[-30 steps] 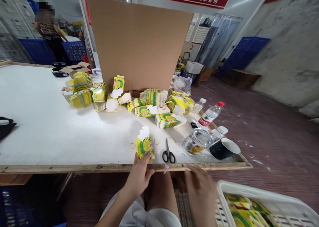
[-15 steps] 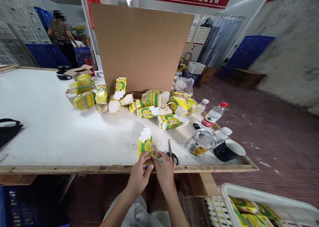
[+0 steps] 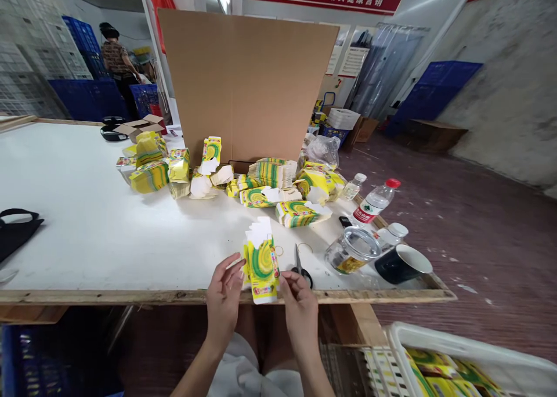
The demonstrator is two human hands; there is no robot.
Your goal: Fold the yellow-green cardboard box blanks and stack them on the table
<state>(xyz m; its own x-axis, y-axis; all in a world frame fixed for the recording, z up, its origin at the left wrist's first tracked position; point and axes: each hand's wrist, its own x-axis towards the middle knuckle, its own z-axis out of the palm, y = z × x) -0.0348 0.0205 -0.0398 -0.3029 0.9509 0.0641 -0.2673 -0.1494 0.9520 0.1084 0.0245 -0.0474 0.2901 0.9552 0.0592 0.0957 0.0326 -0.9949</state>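
A yellow-green printed carton (image 3: pixel 263 269) with white flaps sticking up stands tilted over the table's near edge. Behind its left side shows a strip of another yellow carton (image 3: pixel 246 275). My right hand (image 3: pixel 301 297) pinches the front carton's lower right edge between thumb and fingers. At the left side, my left hand (image 3: pixel 225 289) has its fingers curved and apart, the fingertips close to the carton's edge; whether they touch it I cannot tell. Black-handled scissors (image 3: pixel 303 272) lie just beyond my right hand, near a rubber band (image 3: pixel 279 250).
Bundles of flattened cartons (image 3: pixel 272 173) line the table before a tall cardboard sheet (image 3: pixel 243 83). On the right stand a clear jar (image 3: pixel 352 251), a dark mug (image 3: pixel 398 264) and a red-capped bottle (image 3: pixel 374 202). A white crate (image 3: pixel 470 336) holds cartons. A person (image 3: pixel 118 60) stands far left.
The carton has come up larger and nearer, its front now in full view. My hands have spread apart, the left moving left off the carton's face, the right to its right edge.
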